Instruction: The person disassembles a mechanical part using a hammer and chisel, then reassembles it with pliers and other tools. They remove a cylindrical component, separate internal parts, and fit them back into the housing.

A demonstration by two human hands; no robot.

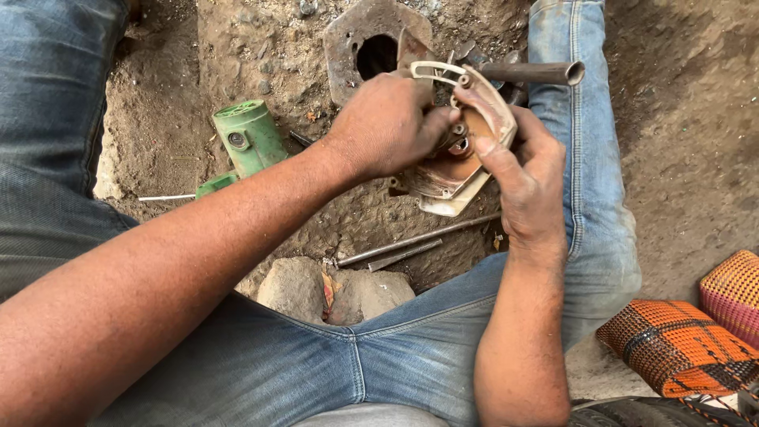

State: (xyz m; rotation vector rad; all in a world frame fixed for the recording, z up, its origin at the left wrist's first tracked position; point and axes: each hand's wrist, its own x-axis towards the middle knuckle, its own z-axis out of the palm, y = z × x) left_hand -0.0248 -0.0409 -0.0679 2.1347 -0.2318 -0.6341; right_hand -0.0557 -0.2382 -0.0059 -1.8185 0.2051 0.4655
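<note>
My left hand [391, 126] and my right hand [526, 170] both grip a worn, cream-coloured metal tool housing [451, 186] with a rusty round middle, held above the dirt ground. The left fingers press into its centre, while the right thumb lies along its curved rim. A dark metal tube [534, 73] sticks out to the right behind the housing. I sit on the ground in blue jeans [589, 198], with the housing between my knees.
A green motor casing [245, 138] lies on the dirt to the left. Behind the hands is a rusty plate with a round hole [371, 47]. Metal rods [411, 243] and a stone [332, 289] lie near my lap. Orange woven baskets [680, 344] are at lower right.
</note>
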